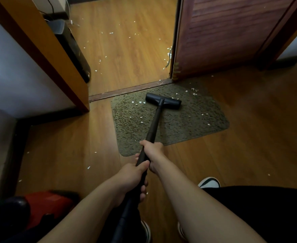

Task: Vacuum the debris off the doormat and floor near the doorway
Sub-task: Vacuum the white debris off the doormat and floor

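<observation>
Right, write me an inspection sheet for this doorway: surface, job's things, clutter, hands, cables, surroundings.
Surface: wooden floor, with a green doormat lying against the threshold.
Job's things: black vacuum head resting on the doormat's far part; its tube runs back to the hands; white scraps lie on the doormat, and more on the floor past the threshold.
Clutter: red object at the lower left, what it is cannot be told; black box beside the door frame.
Hands: left hand grips the tube nearer the body; right hand grips it further ahead.
Cables: one dark cable at the top left, above the black box.
Surroundings: open wooden door on the right; a white shoe on the floor.
</observation>
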Motion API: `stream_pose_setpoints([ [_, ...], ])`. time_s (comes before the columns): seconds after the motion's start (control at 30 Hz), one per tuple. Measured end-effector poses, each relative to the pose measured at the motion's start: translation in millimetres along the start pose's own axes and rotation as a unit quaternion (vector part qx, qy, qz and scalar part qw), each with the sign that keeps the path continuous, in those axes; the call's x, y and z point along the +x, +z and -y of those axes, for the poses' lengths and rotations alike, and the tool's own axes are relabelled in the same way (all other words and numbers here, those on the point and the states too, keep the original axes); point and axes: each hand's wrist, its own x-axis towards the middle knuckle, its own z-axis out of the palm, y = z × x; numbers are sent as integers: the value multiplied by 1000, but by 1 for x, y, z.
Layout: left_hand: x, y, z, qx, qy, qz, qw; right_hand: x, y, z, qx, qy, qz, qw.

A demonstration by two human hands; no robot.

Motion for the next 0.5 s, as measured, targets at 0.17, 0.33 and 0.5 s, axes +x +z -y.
stream_pose_setpoints([
  [0.17, 12, -2, -13, -13, 15, 13, 1000, 8, 2, 15, -6, -7, 1, 1000],
  [0.33, 10, -4, -13, -18, 17, 14, 1000, 6, 5, 16, -6, -8, -11, 1000],
  [0.5, -16, -10, 6, -14, 4, 1, 1000, -18, 11, -2, -26, 13, -4, 1000],
])
